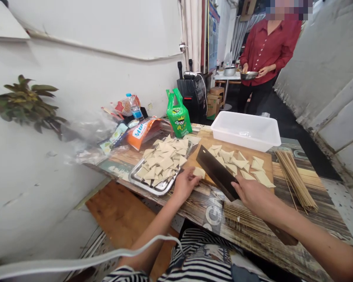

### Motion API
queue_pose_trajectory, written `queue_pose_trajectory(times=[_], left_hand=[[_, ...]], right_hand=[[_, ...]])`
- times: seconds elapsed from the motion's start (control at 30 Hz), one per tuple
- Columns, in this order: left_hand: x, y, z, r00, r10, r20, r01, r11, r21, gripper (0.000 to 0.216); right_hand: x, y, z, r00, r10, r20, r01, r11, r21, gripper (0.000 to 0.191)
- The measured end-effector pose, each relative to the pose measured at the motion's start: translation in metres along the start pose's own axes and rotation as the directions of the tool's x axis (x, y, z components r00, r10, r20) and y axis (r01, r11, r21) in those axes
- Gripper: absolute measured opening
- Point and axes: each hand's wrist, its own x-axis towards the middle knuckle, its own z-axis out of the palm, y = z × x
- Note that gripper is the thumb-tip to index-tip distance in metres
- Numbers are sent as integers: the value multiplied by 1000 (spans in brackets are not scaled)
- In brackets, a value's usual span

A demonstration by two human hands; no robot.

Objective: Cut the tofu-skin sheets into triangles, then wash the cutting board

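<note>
My left hand (186, 184) pinches a pale tofu piece (199, 172) at the near left edge of the wooden cutting board (206, 143). My right hand (253, 196) lies over the handle end of a dark cleaver (216, 172), whose blade rests slanted on the board. Several triangular tofu pieces (241, 164) lie scattered on the board beyond the blade. To the left of my left hand, a metal tray (153, 188) is heaped with more cut triangles (163, 160).
A white plastic tub (246, 131) stands behind the board. A bundle of bamboo skewers (294, 178) lies to the right. A green bag (179, 115), water bottle (135, 109) and packets crowd the back left. A person in a red shirt (267, 47) holds a bowl beyond.
</note>
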Motion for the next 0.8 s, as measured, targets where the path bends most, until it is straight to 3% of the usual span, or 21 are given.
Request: queue_pose_trajectory(times=[0.1,0.2,0.43,0.8], left_hand=[[2,-3,-2,989,148,-25,-135,952,273,33],[8,-4,-2,976,208,-71,-162,898,410,25],[8,-4,-4,967,244,-75,-186,872,453,12],[6,-4,-5,963,255,-85,-192,875,445,12]], right_hand=[[0,-1,-4,1000,-8,2,8,1000,-2,28],[1,-4,-7,1000,4,8,-4,1000,-25,28],[7,-4,-10,999,-44,17,46,995,-93,28],[20,6,-5,988,-147,-38,135,967,-215,30]])
